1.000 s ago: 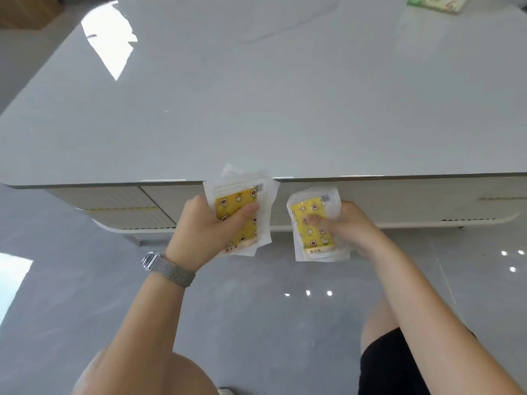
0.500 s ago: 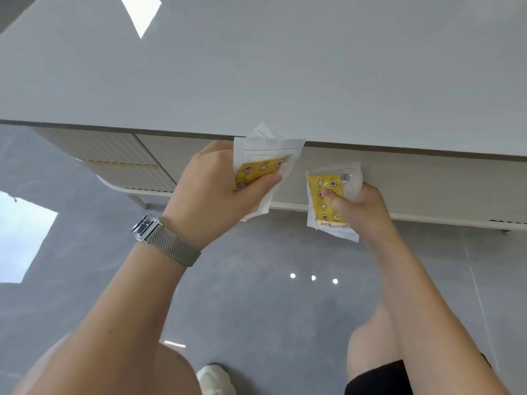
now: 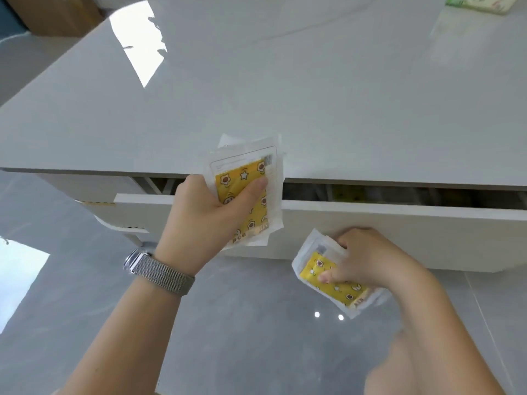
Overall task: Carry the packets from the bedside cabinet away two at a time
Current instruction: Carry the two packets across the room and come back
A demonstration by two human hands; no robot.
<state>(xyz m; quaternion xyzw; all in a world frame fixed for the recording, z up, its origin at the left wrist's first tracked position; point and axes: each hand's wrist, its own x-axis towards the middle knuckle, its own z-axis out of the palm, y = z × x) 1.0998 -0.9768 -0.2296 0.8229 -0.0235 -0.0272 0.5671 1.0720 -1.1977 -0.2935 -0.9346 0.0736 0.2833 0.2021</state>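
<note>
My left hand (image 3: 205, 215) grips a small stack of white packets with a yellow cartoon print (image 3: 251, 178), held upright in front of the cabinet's edge, thumb across the front. My right hand (image 3: 368, 258) holds a second stack of the same yellow packets (image 3: 328, 277), tilted, low against the drawer front. The drawer (image 3: 370, 223) under the glossy white top (image 3: 285, 95) stands pulled out a little, and something yellow shows dimly inside the gap.
A green and white pack (image 3: 479, 2) lies at the top's far right corner. A brown box (image 3: 54, 15) stands on the floor at the far left. Grey glossy floor tiles (image 3: 242, 323) lie below my arms. A metal mesh watch band (image 3: 159, 272) is on my left wrist.
The drawer, closed before, now stands pulled out a little. My right hand has dropped lower with its packets tilted. The left hand still holds its stack upright.
</note>
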